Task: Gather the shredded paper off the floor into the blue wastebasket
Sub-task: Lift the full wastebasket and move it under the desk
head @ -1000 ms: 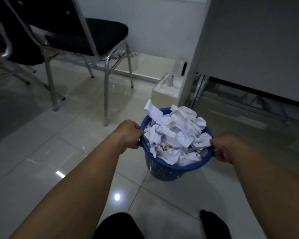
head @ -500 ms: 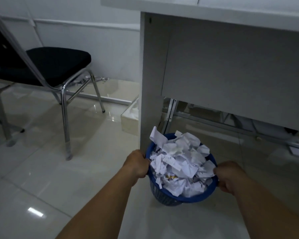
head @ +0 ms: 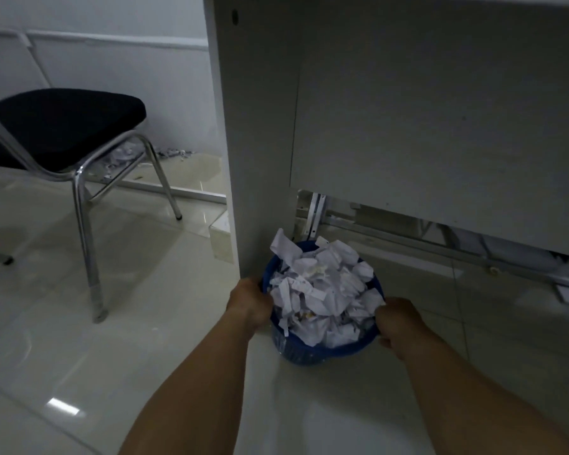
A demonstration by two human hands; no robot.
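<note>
A: Where was the basket [head: 296, 351] at that moment?

B: Low down, right against the foot of the desk [head: 260, 126] side panel, at its near corner. Whether it stood on the floor [head: 145, 339] or hung just above it, I couldn't tell.

A: And the hands?

B: One on each side. The left hand [head: 250, 302] had its fingers curled over the rim on the left, and the right hand [head: 398, 323] gripped the rim opposite. Both were closed on the basket.

A: Why two hands for a light bin?

B: My guess is the load. The paper [head: 322, 290] was heaped above the rim, with one strip sticking up at the far side. Holding opposite sides would hold it level, so nothing spilled.

A: Why beside the desk?

B: Probably its usual spot, tucked out of the walkway. That's only a judgement.

A: So the job was done?

B: Nearly, I'd say. Most of the paper sat in the basket, but pale scraps [head: 119, 157] lay under the chair [head: 63, 126], along the wall. They looked like shreds, though it was too dim to be certain.
</note>
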